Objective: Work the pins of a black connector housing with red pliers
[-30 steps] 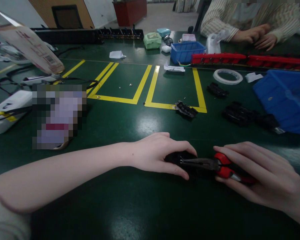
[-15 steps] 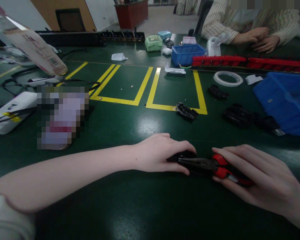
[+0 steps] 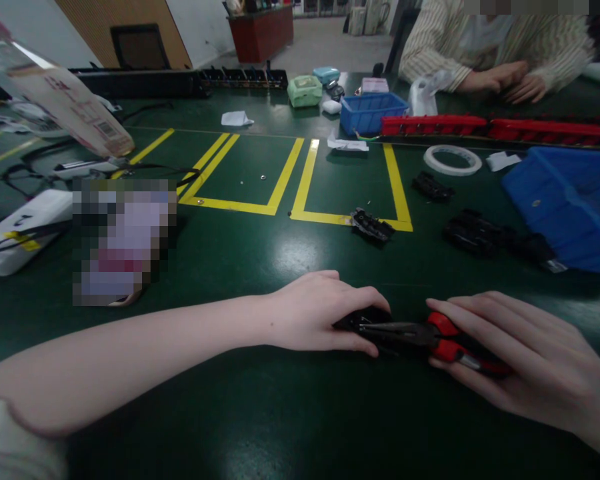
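Note:
My left hand (image 3: 333, 313) is closed around a small black plastic part (image 3: 353, 321), holding it low over the green table; thumb and fingers cover most of the part. In my right hand (image 3: 535, 360) are needle-nose pliers (image 3: 443, 335) with red handles, the fingers wrapped round the grips. The dark jaws point left and their tips meet the black part between my left thumb and forefinger. Whether the jaws bite on anything there is too small to tell. Beyond my hands, another black part (image 3: 372, 227) lies on the yellow tape.
More black parts (image 3: 475, 232) lie at the right beside a large blue bin (image 3: 570, 207). A roll of white tape (image 3: 453, 161) sits behind them. A phone (image 3: 130, 240) and a tilted bottle (image 3: 75, 110) are at the left. Across the table, a person (image 3: 500, 60) rests both hands.
The view has shifted slightly. My right hand and the pliers have moved a little to the right; the jaw tips are still at the black part. My left hand keeps its grip.

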The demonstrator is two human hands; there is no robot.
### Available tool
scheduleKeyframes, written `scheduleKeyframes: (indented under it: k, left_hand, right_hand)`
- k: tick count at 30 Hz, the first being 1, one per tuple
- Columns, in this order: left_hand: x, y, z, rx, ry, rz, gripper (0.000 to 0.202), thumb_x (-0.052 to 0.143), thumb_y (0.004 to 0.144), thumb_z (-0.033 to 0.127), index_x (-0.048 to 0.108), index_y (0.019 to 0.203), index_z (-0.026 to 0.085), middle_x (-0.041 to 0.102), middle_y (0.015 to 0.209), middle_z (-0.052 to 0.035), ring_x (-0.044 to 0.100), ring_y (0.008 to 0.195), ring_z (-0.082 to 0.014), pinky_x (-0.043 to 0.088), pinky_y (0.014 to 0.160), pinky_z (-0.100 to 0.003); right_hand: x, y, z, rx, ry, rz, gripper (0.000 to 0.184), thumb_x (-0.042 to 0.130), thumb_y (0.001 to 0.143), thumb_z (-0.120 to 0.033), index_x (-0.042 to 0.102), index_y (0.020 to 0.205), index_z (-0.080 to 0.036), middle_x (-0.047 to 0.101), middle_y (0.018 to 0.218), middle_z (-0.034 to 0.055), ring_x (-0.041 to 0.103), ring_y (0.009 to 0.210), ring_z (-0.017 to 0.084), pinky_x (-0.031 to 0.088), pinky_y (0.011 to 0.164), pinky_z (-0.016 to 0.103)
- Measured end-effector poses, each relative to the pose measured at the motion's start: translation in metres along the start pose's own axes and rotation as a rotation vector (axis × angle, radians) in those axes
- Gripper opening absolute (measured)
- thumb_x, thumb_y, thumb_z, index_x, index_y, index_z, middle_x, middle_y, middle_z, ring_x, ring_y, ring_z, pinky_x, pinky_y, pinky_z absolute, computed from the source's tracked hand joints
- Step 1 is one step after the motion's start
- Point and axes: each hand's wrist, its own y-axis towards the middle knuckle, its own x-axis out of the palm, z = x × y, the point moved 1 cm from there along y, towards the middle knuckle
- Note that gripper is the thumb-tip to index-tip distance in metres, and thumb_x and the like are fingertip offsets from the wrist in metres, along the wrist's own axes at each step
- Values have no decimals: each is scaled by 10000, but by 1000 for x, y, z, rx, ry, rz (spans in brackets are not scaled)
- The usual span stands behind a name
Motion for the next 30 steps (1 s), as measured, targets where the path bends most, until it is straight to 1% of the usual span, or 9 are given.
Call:
scheduleKeyframes:
  k: [2,5,8,12,15,19,26,30]
  left_hand:
    - [0,0,1,-14,-9,6,397,640,836,418,498,1119,178,666,920,7,591,702,-123,374,762,-269]
    - [0,1,1,-34,-3,9,413,651,821,438,511,1110,178,669,917,10,591,704,-123,370,779,-274]
    - [0,1,2,-40,2,7,412,657,817,429,511,1114,184,671,915,15,594,714,-127,367,789,-275]
    - [0,0,2,-43,-7,9,404,657,818,422,516,1109,181,671,919,16,588,704,-120,370,791,-269]
    - [-1,0,2,-43,-9,10,401,656,820,417,520,1110,176,671,914,12,583,698,-118,371,794,-268]
    - [-1,1,2,-37,-16,11,403,656,820,416,520,1112,174,669,921,10,583,701,-116,374,798,-266]
    - [-2,0,2,-30,-25,13,405,659,816,417,523,1108,171,664,912,12,570,681,-110,380,769,-260]
    - [-1,0,1,-18,-15,11,400,636,839,414,507,1122,163,662,911,10,576,690,-114,373,745,-257]
  right_hand:
    - [1,-1,0,-4,3,-1,474,594,805,-277,485,1238,-119,622,982,124,606,831,211,540,629,339]
    - [2,-4,0,21,23,1,535,623,783,-274,470,1269,-112,616,1013,133,604,874,231,542,675,369]
    - [3,-7,1,46,50,5,618,635,772,-265,422,1336,-126,607,1039,137,601,910,253,536,721,401]
    - [5,-10,2,39,54,-11,685,634,772,-261,363,1392,-155,603,1068,130,603,922,263,540,731,416]
    - [5,-11,3,39,54,-16,688,634,773,-260,360,1396,-160,606,1066,129,605,919,263,544,726,415]
    - [5,-11,3,32,52,-8,658,630,773,-277,393,1372,-144,618,1038,135,619,888,269,550,690,411]
    - [3,-11,3,72,55,-32,647,621,788,-275,372,1380,-197,630,1042,114,626,907,267,559,706,426]
    - [3,-12,5,22,26,-23,640,633,782,-273,388,1364,-175,633,1036,116,629,895,248,564,695,394]
